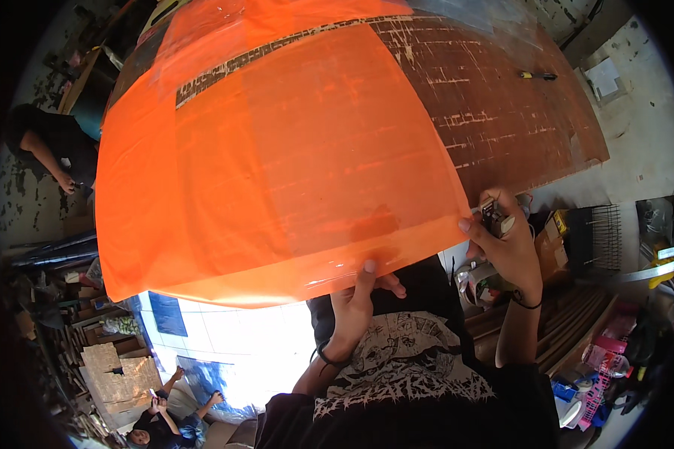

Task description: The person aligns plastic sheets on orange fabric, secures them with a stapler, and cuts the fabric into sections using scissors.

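Note:
A large, thin orange plastic sheet (pixel 337 157) is spread over a brown wooden table (pixel 502 105), its near edge hanging toward me. My left hand (pixel 356 303) grips that near edge, thumb on top and fingers below. At the sheet's near right corner, my right hand (pixel 513 251) is closed around a small metal tool (pixel 493 215) with a dark and pale body; fingers hide much of it, so I cannot tell its kind. The right thumb touches the sheet's corner. Creases run across the sheet's left half, and the wood shows dimly through it.
A yellow-and-black marker-like object (pixel 538 75) lies on the table's far right. One person (pixel 56 146) stands at the left; others (pixel 165 419) sit lower left beside blue plastic (pixel 217 382). Long brown strips (pixel 577 322) and pink items (pixel 606 359) lie at the right.

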`<state>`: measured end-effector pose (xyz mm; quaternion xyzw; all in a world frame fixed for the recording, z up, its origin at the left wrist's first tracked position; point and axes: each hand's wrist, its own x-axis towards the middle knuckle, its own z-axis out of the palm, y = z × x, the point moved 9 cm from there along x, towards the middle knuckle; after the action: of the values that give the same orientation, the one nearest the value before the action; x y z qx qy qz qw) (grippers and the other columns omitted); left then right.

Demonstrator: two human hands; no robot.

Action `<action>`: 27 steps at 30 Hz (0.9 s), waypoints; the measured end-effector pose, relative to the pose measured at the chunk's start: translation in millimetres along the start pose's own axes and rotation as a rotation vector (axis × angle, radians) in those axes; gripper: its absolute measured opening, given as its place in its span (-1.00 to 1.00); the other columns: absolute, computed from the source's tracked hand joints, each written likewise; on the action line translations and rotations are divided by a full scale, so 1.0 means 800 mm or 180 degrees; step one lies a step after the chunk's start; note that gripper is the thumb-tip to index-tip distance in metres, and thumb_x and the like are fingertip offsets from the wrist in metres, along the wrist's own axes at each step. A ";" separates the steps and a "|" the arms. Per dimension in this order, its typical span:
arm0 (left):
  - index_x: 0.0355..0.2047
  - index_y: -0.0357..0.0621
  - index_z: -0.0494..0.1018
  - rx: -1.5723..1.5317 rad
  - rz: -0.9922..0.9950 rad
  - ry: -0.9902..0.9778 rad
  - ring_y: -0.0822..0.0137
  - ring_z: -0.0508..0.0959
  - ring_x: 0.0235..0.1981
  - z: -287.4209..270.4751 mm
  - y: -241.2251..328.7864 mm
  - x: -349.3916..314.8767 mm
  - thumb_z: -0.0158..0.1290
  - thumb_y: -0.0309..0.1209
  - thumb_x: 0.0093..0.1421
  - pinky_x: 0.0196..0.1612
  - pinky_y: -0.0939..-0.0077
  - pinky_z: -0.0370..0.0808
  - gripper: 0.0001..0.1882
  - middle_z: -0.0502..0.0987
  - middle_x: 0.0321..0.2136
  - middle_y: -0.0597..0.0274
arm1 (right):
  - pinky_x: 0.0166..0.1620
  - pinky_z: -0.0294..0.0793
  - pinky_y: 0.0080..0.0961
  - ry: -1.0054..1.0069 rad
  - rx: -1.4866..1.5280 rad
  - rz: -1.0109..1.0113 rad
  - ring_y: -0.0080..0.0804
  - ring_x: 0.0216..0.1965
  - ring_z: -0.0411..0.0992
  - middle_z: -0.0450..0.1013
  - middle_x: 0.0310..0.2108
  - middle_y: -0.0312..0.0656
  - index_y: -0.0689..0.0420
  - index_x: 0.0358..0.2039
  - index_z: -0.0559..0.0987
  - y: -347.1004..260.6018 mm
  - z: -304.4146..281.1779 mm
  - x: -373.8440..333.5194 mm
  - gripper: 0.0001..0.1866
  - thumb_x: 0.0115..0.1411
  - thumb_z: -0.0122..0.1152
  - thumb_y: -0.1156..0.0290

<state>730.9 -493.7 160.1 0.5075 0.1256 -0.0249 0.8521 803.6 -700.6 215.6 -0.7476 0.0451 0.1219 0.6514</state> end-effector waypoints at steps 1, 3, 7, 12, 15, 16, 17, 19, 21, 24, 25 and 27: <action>-0.32 -0.34 0.37 0.0004 -0.0027 0.0002 0.26 0.55 -0.56 0.003 0.000 0.005 -0.16 -0.28 0.35 -0.45 0.44 0.54 -0.69 0.49 -0.57 0.11 | -0.61 0.31 -0.75 0.0152 -0.0024 0.0023 -0.71 -0.66 0.31 0.35 -0.57 -0.33 0.15 -0.25 0.32 0.004 -0.004 -0.002 -0.74 0.16 0.23 0.42; -0.34 -0.30 0.38 0.0317 0.0004 0.0001 0.39 0.45 -0.65 0.005 0.000 0.012 -0.17 -0.27 0.36 -0.54 0.51 0.44 -0.69 0.42 -0.63 0.21 | -0.61 0.25 -0.75 0.0412 -0.0078 0.0257 -0.73 -0.70 0.23 0.27 -0.63 -0.39 0.13 -0.21 0.31 0.028 -0.007 -0.018 -0.75 0.20 0.18 0.37; -0.37 -0.24 0.38 0.0556 0.0274 -0.0060 0.49 0.33 -0.70 0.000 0.000 0.014 -0.17 -0.27 0.36 -0.61 0.60 0.32 -0.71 0.35 -0.67 0.29 | -0.51 0.22 -0.69 0.0317 0.1403 0.0082 -0.68 -0.65 0.12 0.17 -0.58 -0.39 0.12 -0.09 0.26 0.076 0.008 -0.061 -0.73 0.33 -0.04 0.23; -0.45 -0.21 0.34 0.0478 -0.0020 0.0032 0.48 0.29 -0.68 -0.005 -0.012 0.016 -0.20 -0.20 0.36 -0.61 0.59 0.24 -0.65 0.30 -0.68 0.30 | -0.46 0.36 -0.64 -0.0300 0.2096 0.0715 -0.57 -0.56 0.33 0.36 -0.29 -0.18 0.18 0.01 0.23 0.087 0.099 -0.089 -0.62 0.33 -0.05 0.19; -0.43 -0.18 0.37 0.0520 0.0154 -0.0039 0.59 0.26 -0.69 -0.004 -0.005 0.012 -0.14 -0.28 0.35 -0.64 0.69 0.18 -0.73 0.29 -0.70 0.42 | -0.50 0.41 -0.65 -0.0633 0.1770 0.0663 -0.53 -0.53 0.39 0.41 -0.24 -0.12 0.22 0.00 0.25 0.082 0.118 -0.085 -0.61 0.32 -0.04 0.20; -0.43 -0.18 0.37 0.0517 0.0142 -0.0027 0.59 0.26 -0.69 -0.007 -0.006 0.011 -0.14 -0.28 0.35 -0.64 0.69 0.18 -0.73 0.29 -0.70 0.42 | -0.50 0.41 -0.65 -0.0638 0.1768 0.0680 -0.53 -0.53 0.39 0.41 -0.24 -0.12 0.22 0.00 0.25 0.083 0.121 -0.084 -0.61 0.32 -0.04 0.20; -0.41 -0.19 0.37 0.0552 0.0095 -0.0100 0.60 0.26 -0.68 -0.008 -0.010 0.010 -0.12 -0.28 0.34 -0.63 0.70 0.19 -0.74 0.31 -0.67 0.43 | -0.54 0.40 -0.66 -0.0689 0.1817 0.0600 -0.53 -0.54 0.40 0.41 -0.25 -0.13 0.24 -0.02 0.27 0.080 0.124 -0.082 -0.62 0.31 -0.03 0.21; -0.39 -0.19 0.37 0.0571 0.0038 -0.0157 0.61 0.27 -0.67 -0.006 -0.013 0.006 -0.11 -0.27 0.34 -0.62 0.70 0.19 -0.75 0.32 -0.65 0.43 | -0.57 0.39 -0.67 -0.0748 0.1853 0.0540 -0.53 -0.55 0.40 0.42 -0.25 -0.13 0.26 -0.04 0.29 0.075 0.133 -0.078 -0.62 0.31 -0.01 0.22; -0.34 -0.21 0.38 0.0051 -0.0029 0.0038 0.60 0.30 -0.64 -0.004 -0.014 0.002 -0.09 -0.27 0.33 -0.58 0.72 0.22 -0.75 0.37 -0.58 0.39 | -0.66 0.36 -0.66 -0.0589 0.1751 0.0402 -0.53 -0.55 0.40 0.40 -0.29 -0.19 0.26 -0.10 0.31 0.065 0.135 -0.072 -0.50 0.25 0.03 0.04; -0.30 -0.26 0.38 -0.0005 -0.0230 -0.0213 0.56 0.39 -0.62 -0.014 -0.032 0.003 -0.11 -0.29 0.33 -0.59 0.70 0.33 -0.75 0.41 -0.53 0.31 | -0.68 0.38 -0.65 -0.0427 0.1792 0.0520 -0.54 -0.51 0.40 0.39 -0.30 -0.20 0.26 -0.11 0.34 0.063 0.140 -0.069 -0.51 0.22 0.07 0.05; -0.30 -0.26 0.38 -0.0029 -0.0240 -0.0195 0.56 0.39 -0.62 -0.014 -0.027 0.002 -0.11 -0.29 0.33 -0.59 0.70 0.33 -0.75 0.41 -0.53 0.31 | -0.68 0.38 -0.65 -0.0433 0.1769 0.0542 -0.54 -0.51 0.40 0.39 -0.30 -0.20 0.26 -0.11 0.34 0.063 0.141 -0.069 -0.51 0.22 0.07 0.05; -0.29 -0.32 0.38 0.0034 0.0033 -0.0527 0.51 0.47 -0.60 0.002 -0.001 0.003 -0.12 -0.33 0.33 -0.62 0.64 0.43 -0.75 0.43 -0.52 0.25 | -0.62 0.43 -0.62 -0.0411 0.2143 0.0597 -0.53 -0.43 0.39 0.39 -0.30 -0.19 0.27 -0.14 0.38 0.063 0.143 -0.067 -0.70 0.27 0.02 0.29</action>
<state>733.3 -495.8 159.4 0.5089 0.0520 -0.0631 0.8570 725.9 -600.1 166.3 -0.4743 0.1099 0.2065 0.8487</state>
